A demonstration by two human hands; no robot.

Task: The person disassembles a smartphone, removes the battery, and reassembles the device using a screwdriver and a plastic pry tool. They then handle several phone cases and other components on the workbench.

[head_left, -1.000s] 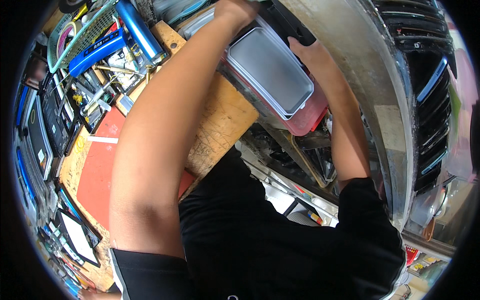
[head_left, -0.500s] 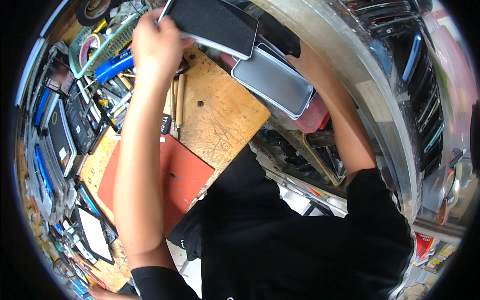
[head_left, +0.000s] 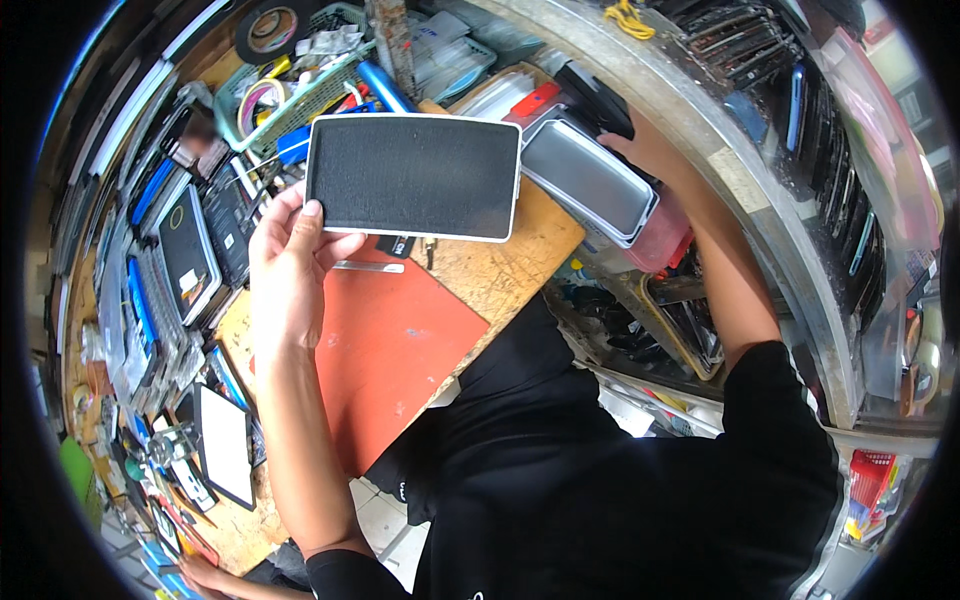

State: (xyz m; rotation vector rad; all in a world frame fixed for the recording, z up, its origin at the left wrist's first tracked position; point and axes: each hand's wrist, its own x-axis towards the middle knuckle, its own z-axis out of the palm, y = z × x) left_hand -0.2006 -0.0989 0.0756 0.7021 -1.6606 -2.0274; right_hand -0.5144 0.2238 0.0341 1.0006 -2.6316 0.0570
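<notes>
So as far as progress goes, one piece is up and in hand: the black panel (head_left: 415,175), a flat rectangle with a white rim, sits at about 11 o'clock and looks held above the desk (head_left: 535,240), not set down on anything. The grey-faced tray (head_left: 590,178), also white-rimmed, lies between 1 and 2 o'clock over a pinkish-red container (head_left: 668,235), and neither of the hands has it picked up. How much is left beyond that is honestly hard to say from this view.

Hands-wise, they're well apart. The left hand (head_left: 290,245), between 9 and 10 o'clock, is clamped on the panel's 8 o'clock corner, thumb on the black face and at least one finger tucked along the lower edge, so it's a pretty narrow pinch. The right hand (head_left: 655,150) is just off the tray's 2 o'clock side, next to a black object (head_left: 590,95). Its thumb pokes out but the other fingers are hidden, so can't tell how far they're spread or whether it's gripping anything. Around 8 o'clock there's a red mat (head_left: 400,345) lying on the desk
</notes>
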